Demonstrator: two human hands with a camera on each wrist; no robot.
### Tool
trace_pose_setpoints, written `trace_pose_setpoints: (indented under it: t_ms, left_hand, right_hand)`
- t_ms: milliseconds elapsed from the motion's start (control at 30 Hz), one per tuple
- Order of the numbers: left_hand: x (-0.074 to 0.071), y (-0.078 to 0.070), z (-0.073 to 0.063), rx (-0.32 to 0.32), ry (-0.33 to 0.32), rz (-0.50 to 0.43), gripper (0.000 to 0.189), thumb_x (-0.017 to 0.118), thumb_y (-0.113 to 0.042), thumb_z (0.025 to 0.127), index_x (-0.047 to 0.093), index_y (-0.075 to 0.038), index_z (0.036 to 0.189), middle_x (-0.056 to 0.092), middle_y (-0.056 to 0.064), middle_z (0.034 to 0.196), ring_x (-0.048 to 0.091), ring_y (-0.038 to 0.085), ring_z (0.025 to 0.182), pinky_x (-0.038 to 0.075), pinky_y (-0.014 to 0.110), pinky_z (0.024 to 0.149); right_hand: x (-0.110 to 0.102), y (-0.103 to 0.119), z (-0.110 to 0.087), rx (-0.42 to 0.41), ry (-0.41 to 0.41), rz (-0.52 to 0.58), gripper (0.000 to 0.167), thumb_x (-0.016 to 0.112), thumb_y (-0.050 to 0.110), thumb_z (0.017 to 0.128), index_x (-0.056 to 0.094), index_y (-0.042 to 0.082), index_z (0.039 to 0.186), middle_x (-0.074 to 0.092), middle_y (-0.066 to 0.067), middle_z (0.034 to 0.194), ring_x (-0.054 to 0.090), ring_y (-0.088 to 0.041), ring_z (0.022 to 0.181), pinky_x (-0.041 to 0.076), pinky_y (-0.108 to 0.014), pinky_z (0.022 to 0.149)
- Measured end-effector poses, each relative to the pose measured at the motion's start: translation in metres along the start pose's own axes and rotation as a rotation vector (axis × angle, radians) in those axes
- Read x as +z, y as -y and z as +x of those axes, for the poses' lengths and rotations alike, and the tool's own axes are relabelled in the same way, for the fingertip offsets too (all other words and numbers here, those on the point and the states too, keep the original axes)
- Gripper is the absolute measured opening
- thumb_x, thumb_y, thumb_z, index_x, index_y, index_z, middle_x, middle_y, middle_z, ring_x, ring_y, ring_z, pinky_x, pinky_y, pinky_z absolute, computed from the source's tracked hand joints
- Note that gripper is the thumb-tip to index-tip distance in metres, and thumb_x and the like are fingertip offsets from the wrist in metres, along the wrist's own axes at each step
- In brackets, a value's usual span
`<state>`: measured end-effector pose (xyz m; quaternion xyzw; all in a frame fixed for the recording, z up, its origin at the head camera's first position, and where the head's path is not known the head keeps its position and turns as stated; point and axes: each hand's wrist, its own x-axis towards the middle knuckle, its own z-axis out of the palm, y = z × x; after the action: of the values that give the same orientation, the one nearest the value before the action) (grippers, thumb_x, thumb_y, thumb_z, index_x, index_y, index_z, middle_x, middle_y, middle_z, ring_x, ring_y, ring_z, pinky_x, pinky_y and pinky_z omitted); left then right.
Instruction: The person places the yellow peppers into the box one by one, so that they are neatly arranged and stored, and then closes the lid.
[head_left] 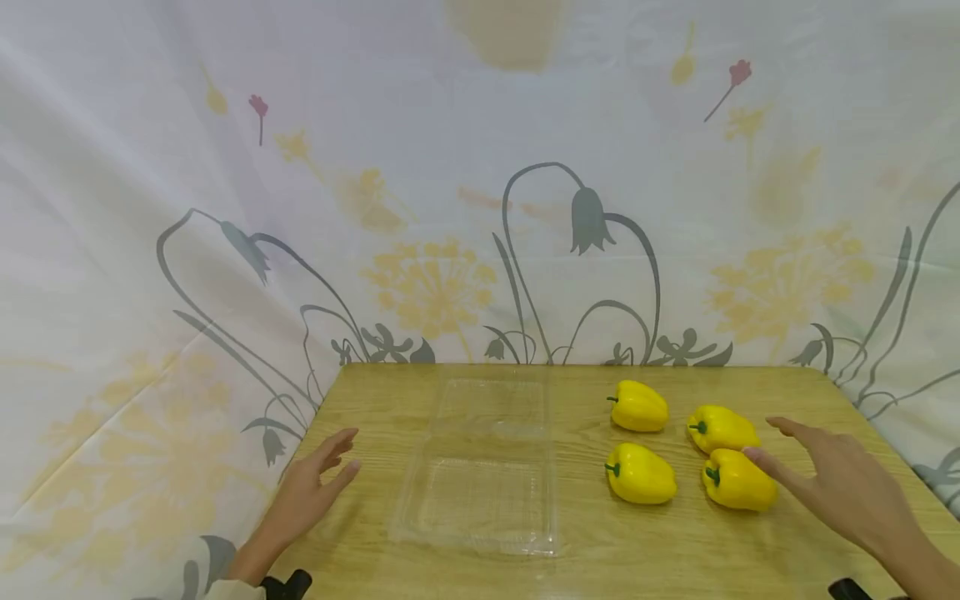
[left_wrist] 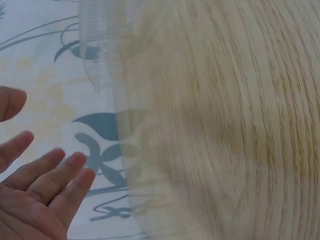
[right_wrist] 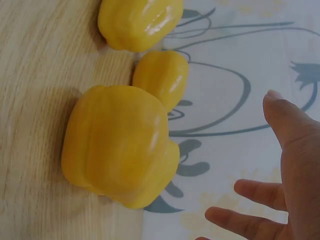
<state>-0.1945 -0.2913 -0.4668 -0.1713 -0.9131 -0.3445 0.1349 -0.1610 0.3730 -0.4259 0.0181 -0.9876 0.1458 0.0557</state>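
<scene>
Several yellow bell peppers with green stems lie in two rows on the right half of the table. My right hand hovers just right of the front right pepper, thumb and fingers spread and holding nothing. Behind that one is the back right pepper; farther left are a front pepper and a back pepper. In the right wrist view a large pepper partly covers another. A clear plastic clamshell box lies opened flat left of the peppers. Left of it, my left hand holds nothing, fingers loosely extended.
The wooden table has a light grain. A white cloth printed with flowers hangs behind it and along both sides. Dark wrist straps show at the bottom of the head view.
</scene>
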Motion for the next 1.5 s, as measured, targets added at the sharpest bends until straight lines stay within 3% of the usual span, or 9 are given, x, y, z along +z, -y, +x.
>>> trace_pose_setpoints:
  t_ms: [100,233,400,600,833,1000,1200,1500]
  left_hand:
    - [0.002,-0.003,0.000,-0.061,0.031,-0.146,0.049,0.068,-0.021,0.102,0.053,-0.008,0.147,0.061,0.016,0.140,0.064,0.034,0.121,0.056,0.038,0.096]
    - [0.003,-0.005,-0.001,-0.162,0.086,-0.310,0.051,0.068,-0.026,0.102,0.052,-0.014,0.148,0.059,0.016,0.141,0.063,0.032,0.122,0.055,0.028,0.094]
    - [0.008,-0.006,-0.003,-0.218,0.153,-0.462,0.053,0.069,-0.024,0.101,0.050,-0.020,0.151,0.054,0.021,0.145,0.061,0.033,0.122,0.055,0.029,0.093]
    - [0.019,-0.007,-0.004,-0.215,0.253,-0.586,0.056,0.067,-0.018,0.102,0.046,-0.016,0.153,0.047,0.028,0.147,0.058,0.039,0.122,0.057,0.038,0.092]
    - [0.029,-0.008,-0.009,-0.244,0.344,-0.631,0.059,0.064,-0.014,0.104,0.039,-0.015,0.157,0.045,0.027,0.147,0.057,0.041,0.122,0.056,0.037,0.092]
    - [0.033,-0.009,-0.011,-0.260,0.374,-0.669,0.062,0.065,-0.012,0.103,0.037,-0.017,0.158,0.044,0.026,0.148,0.055,0.044,0.124,0.056,0.038,0.092]
    - [0.037,-0.011,-0.013,-0.228,0.421,-0.704,0.067,0.063,-0.009,0.103,0.029,-0.008,0.161,0.041,0.029,0.149,0.053,0.045,0.126,0.056,0.037,0.093]
    - [0.042,-0.009,-0.013,-0.201,0.457,-0.715,0.069,0.067,-0.009,0.101,0.032,-0.010,0.161,0.042,0.028,0.149,0.053,0.046,0.125,0.056,0.037,0.093]
  right_hand:
    - [0.002,-0.001,0.001,-0.020,-0.006,0.002,0.085,0.061,0.061,0.098,0.053,-0.012,0.139,0.062,-0.040,0.118,0.066,-0.042,0.076,0.052,-0.055,0.058]
    - [0.004,0.000,0.000,-0.016,-0.002,0.003,0.084,0.061,0.062,0.097,0.053,-0.011,0.140,0.060,-0.040,0.124,0.062,-0.055,0.091,0.051,-0.060,0.061]
    - [0.008,0.001,-0.002,-0.011,0.010,0.000,0.085,0.060,0.063,0.097,0.053,-0.010,0.140,0.055,-0.041,0.131,0.051,-0.065,0.106,0.045,-0.072,0.072]
    - [0.011,0.001,-0.002,0.000,0.019,0.003,0.086,0.060,0.065,0.097,0.053,-0.009,0.141,0.054,-0.040,0.133,0.047,-0.066,0.110,0.042,-0.075,0.074]
    - [0.014,0.002,-0.003,-0.012,0.021,0.014,0.086,0.061,0.064,0.096,0.054,-0.009,0.141,0.054,-0.040,0.135,0.046,-0.066,0.112,0.042,-0.075,0.074]
    - [0.017,0.000,-0.005,-0.015,0.026,0.012,0.085,0.061,0.064,0.097,0.055,-0.009,0.140,0.055,-0.039,0.135,0.047,-0.066,0.111,0.043,-0.074,0.074]
    - [0.019,-0.002,-0.009,-0.014,0.027,0.018,0.083,0.061,0.063,0.097,0.055,-0.008,0.140,0.055,-0.038,0.135,0.048,-0.065,0.111,0.044,-0.074,0.073]
    - [0.023,-0.005,-0.010,-0.028,0.017,0.034,0.082,0.063,0.061,0.096,0.056,-0.008,0.139,0.056,-0.037,0.135,0.048,-0.065,0.111,0.042,-0.076,0.076]
